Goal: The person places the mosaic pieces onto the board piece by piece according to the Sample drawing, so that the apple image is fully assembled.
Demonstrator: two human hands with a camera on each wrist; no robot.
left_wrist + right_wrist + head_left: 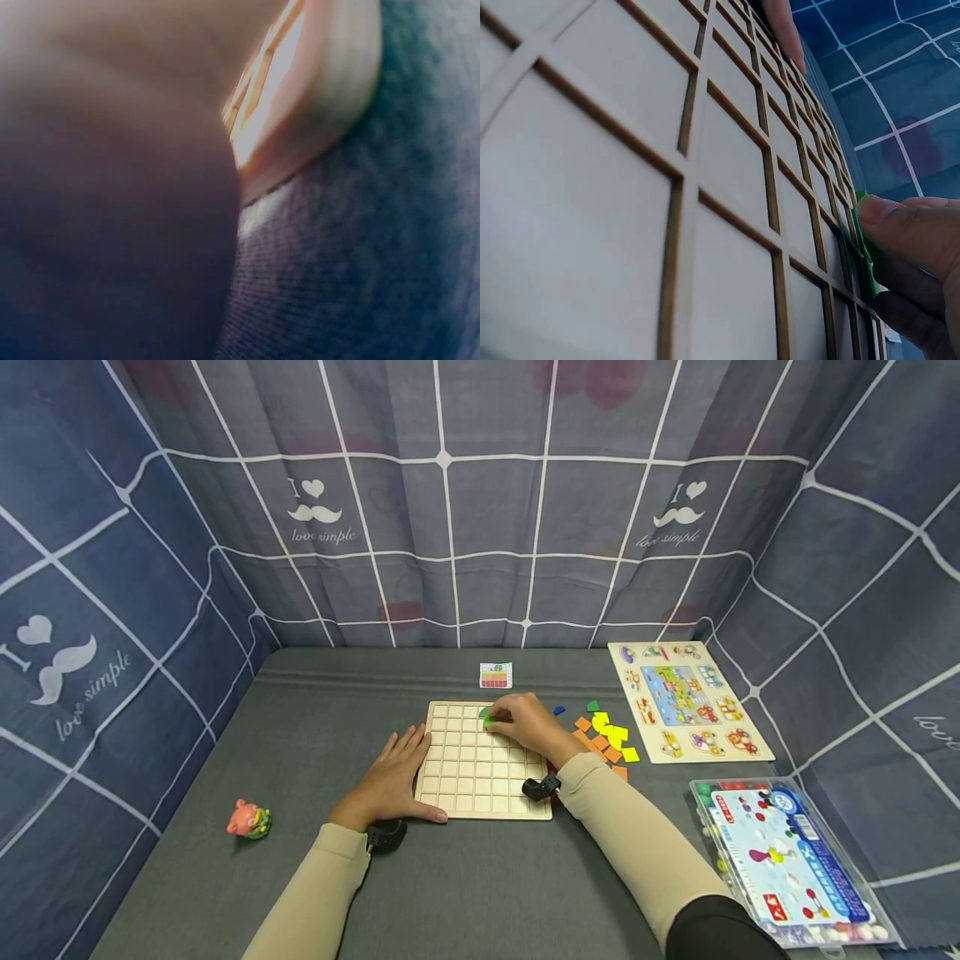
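Note:
A wooden grid board (472, 777) with square recesses lies flat on the grey table. My left hand (393, 781) rests along its left side, fingers straight, thumb at the near left corner. Over the board's far edge, my right hand (525, 722) pinches a small green piece (488, 723) between thumb and fingers. Another green piece (483, 712) shows just beyond it at the far row. In the right wrist view, the right thumb (881, 208) presses on green at the board's edge. The left wrist view is mostly blocked by the hand, with a board corner (330, 82) showing.
Yellow pieces (617, 733), orange pieces (600, 742), a blue piece (559, 710) and a green one (593, 706) lie right of the board. A pattern card (496, 675) is behind it. Farther right are a picture puzzle (633, 693) and plastic box (795, 860); left, a pig figure (247, 819).

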